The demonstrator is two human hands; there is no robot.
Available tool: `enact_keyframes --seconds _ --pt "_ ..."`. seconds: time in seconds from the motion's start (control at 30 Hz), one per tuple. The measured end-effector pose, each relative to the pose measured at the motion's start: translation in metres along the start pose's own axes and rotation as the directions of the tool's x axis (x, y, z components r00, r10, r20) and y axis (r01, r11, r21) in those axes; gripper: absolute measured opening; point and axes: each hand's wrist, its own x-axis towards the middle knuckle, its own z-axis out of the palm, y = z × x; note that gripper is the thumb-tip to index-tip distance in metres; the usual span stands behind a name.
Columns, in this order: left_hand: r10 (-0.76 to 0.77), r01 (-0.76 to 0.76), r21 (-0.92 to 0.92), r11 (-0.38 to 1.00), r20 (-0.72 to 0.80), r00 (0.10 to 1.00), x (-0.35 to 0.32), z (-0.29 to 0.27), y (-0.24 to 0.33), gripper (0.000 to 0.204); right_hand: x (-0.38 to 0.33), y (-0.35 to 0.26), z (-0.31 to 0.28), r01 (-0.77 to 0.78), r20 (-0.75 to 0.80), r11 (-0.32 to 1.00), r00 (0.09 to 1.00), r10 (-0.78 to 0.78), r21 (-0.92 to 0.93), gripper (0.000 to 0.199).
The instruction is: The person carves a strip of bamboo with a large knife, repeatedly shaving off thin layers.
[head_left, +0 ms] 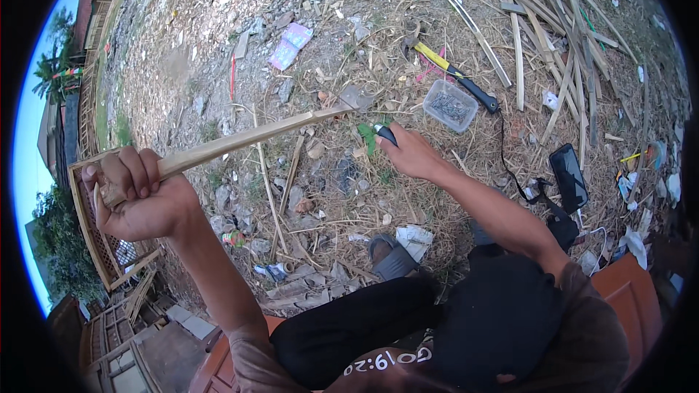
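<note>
Fingers of my left hand [149,205] clench round the left end of a pale wooden stick [247,140], its long axis slanting rightward and away from me, its far end near green leaves [366,137]; beside these, my right hand [416,154] grips a dark handle [386,135], a hammer [440,60] lying beyond.

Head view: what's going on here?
The person's left hand grips a long wooden stick near one end; the stick slants out over the littered ground. The right hand holds a dark-handled tool by some green leaves, below the stick's far end; its working end can't be made out. A hammer and a clear tub of small metal pieces lie beyond.
</note>
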Motion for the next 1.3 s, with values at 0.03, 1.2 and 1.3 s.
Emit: enact_keyframes --seconds 0.03,1.2,1.3 --pt "-0.015 0.020 -0.070 0.997 0.065 0.998 0.002 -0.006 0.000 0.020 -0.003 -0.005 -0.001 0.022 -0.013 0.999 1.000 -0.022 0.029 0.037" --pt "0.009 0.024 -0.211 0.977 0.156 0.988 -0.013 0.011 0.008 0.023 -0.049 -0.117 -0.008 0.538 0.001 0.798 0.829 -0.559 0.272 0.030" --pt "-0.016 0.037 -0.160 0.986 0.128 0.992 -0.021 0.015 0.002 0.024 -0.030 -0.068 0.011 0.549 -0.043 0.795 0.828 -0.558 0.257 0.030"
